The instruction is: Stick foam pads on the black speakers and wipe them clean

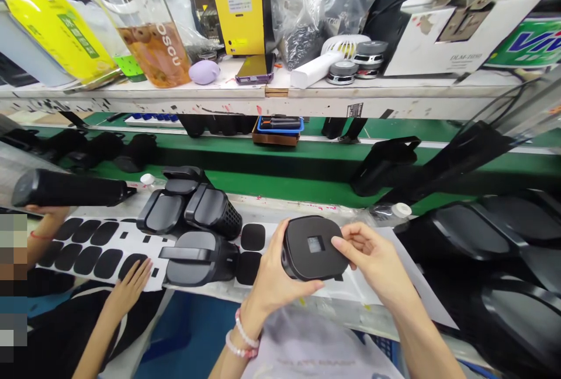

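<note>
My left hand (274, 276) is closed round a black rounded plastic housing (312, 248), gripping its left side and underside. The housing has a small grey square in the middle of its top face. My right hand (372, 259) touches the housing's right edge with its fingertips, fingers bent. Both hands hold it just above a white sheet (109, 250) carrying several black oval stickers. Three similar black housings (193, 233) lie on the sheet to the left of my hands.
A co-worker's hand (129, 288) rests flat on the sticker sheet at the left, and their other hand holds a black cylinder (70, 189). Black parts sit at the right (491, 262). A green conveyor belt (307, 159) runs behind, under a cluttered shelf (272, 95).
</note>
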`<control>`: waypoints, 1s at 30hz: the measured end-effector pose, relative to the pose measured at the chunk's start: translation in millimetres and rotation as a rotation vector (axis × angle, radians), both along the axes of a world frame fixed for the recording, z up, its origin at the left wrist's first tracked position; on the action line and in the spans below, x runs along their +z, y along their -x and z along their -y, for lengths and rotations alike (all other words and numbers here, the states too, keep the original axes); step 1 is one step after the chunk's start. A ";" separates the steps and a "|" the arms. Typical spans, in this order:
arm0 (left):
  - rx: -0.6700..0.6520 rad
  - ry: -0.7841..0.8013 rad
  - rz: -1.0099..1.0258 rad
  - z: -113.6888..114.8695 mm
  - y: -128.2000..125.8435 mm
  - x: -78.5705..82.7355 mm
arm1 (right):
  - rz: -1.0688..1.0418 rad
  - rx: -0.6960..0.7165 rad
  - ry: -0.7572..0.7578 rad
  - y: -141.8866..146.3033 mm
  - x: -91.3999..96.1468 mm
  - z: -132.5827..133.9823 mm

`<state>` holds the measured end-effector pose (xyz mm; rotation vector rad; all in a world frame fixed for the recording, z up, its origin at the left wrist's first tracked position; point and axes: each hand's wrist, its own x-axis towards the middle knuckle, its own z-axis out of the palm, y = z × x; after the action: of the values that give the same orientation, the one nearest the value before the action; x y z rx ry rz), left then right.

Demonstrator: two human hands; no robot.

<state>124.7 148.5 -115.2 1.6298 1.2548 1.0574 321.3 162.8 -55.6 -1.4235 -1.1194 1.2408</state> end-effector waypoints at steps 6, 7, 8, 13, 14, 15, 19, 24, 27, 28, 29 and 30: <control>-0.003 -0.004 0.014 1.2 -0.5 3.2 | 0.028 0.008 -0.017 1.1 1.1 -0.7; 0.000 -0.009 0.012 1.3 -0.5 3.4 | 0.031 0.010 -0.016 0.8 1.0 -0.8; 0.002 -0.014 0.007 1.4 -0.6 3.5 | 0.035 0.014 -0.015 0.5 0.9 -0.9; 0.007 -0.009 -0.012 1.2 -1.1 4.8 | 0.055 0.013 -0.014 -0.7 0.6 -1.1; 0.007 -0.006 -0.017 1.2 -1.2 5.4 | 0.060 0.012 -0.014 -0.7 0.5 -1.1; 0.008 -0.006 -0.022 1.2 -1.3 6.0 | 0.066 0.011 -0.013 -0.6 0.3 -1.0; 0.010 -0.014 -0.036 0.9 -1.2 7.2 | 0.086 0.006 0.001 -0.3 -0.4 -0.6; 0.008 -0.012 -0.015 0.1 -1.0 6.6 | 0.097 0.000 0.001 0.2 0.7 -0.6; 0.011 -0.004 -0.015 0.3 -1.4 6.9 | 0.101 -0.004 0.001 0.4 1.1 -1.0; 0.010 -0.005 -0.016 0.5 -1.5 7.1 | 0.102 -0.004 0.004 0.5 0.9 -1.2; 0.010 -0.006 -0.016 0.6 -1.6 7.2 | 0.104 -0.004 0.007 0.6 0.7 -1.5; 0.008 -0.007 -0.016 0.7 -1.5 7.3 | 0.105 -0.003 0.010 0.6 0.4 -1.7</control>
<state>126.2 147.8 -107.9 1.6431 1.2705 1.0571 320.7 164.4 -55.2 -1.5124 -1.1825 1.1821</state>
